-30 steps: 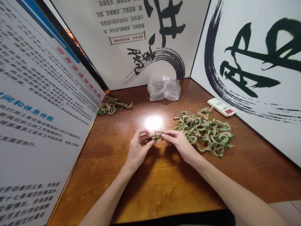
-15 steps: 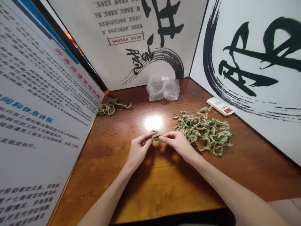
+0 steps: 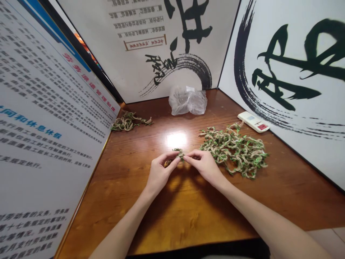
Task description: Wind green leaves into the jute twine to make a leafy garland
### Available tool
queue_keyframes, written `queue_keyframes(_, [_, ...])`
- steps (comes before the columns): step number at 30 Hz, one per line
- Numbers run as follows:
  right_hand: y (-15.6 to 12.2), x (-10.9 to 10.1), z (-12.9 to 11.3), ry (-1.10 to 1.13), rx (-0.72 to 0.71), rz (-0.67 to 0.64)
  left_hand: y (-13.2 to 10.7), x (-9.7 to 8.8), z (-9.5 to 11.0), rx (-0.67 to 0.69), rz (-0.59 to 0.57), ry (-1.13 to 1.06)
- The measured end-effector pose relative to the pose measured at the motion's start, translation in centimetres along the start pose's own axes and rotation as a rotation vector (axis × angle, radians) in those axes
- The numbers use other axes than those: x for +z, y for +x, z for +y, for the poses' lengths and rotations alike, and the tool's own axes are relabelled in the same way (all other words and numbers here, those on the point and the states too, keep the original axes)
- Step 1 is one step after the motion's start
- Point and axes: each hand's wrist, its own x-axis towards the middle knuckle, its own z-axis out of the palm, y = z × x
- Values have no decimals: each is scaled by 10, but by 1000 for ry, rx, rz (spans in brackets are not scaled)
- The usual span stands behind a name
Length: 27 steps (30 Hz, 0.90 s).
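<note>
Between my two hands is a small coil of leafy twine [image 3: 178, 153], tan cord with green bits of leaf. My left hand [image 3: 161, 169] pinches it from the left between thumb and fingers. From the right, my right hand [image 3: 202, 162] pinches at the same coil, fingertips close to those of the left. The fingers hide part of the coil. A loose tangle of the same leafy twine [image 3: 237, 151] lies on the table just right of my right hand. A smaller bunch of twine [image 3: 129, 121] rests at the far left.
The wooden table [image 3: 107, 201] is bounded by printed boards on the left, back and right. A crumpled clear plastic bag [image 3: 188, 101] stands at the back. A white remote-like device [image 3: 253, 121] lies by the right board [image 3: 291, 118].
My fingers have shifted slightly on the coil, and the left thumb now lies further over it. The piles, bag and device have stayed in place.
</note>
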Motion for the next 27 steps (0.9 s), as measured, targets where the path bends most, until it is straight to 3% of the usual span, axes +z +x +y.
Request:
queue_keyframes(14, [0,2,2,0,-133,-157,6,-5,-5,104,17,-53])
queue_keyframes(18, [-2,3,1,-24,-198,-203,5,-7,-3,237,28,67])
queue_keyframes(22, [-3,3,0,-56,-291,-130,2,-6,0,338,49,212])
queue_keyframes(27, [-5,1,-5,-152,-355,-8,-1,-4,3,282,-28,254])
